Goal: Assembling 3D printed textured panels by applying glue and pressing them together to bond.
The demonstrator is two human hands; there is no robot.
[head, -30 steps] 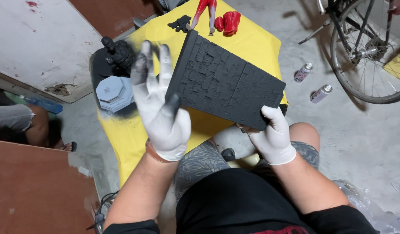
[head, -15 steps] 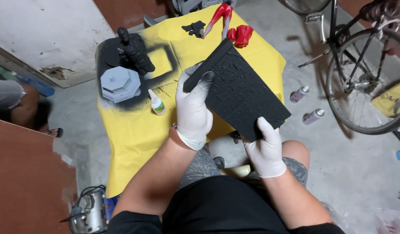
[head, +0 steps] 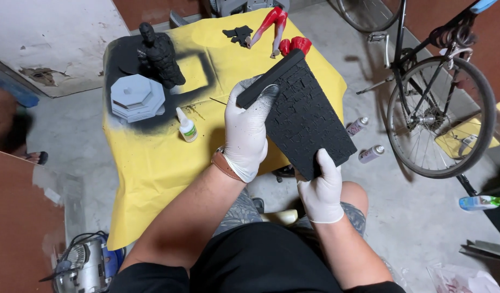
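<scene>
I see both white-gloved hands holding black brick-textured rectangular panel (head: 307, 122) above yellow paper-covered table (head: 152, 163). Left hand (head: 247, 135) wraps panel's upper left edge; right hand (head: 320, 184) pinches lower corner. Small white glue bottle (head: 187, 126) stands nearby.

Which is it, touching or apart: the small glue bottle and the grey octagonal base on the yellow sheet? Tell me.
Apart. The head view shows bare yellow sheet between the glue bottle and the grey octagonal base.
</scene>
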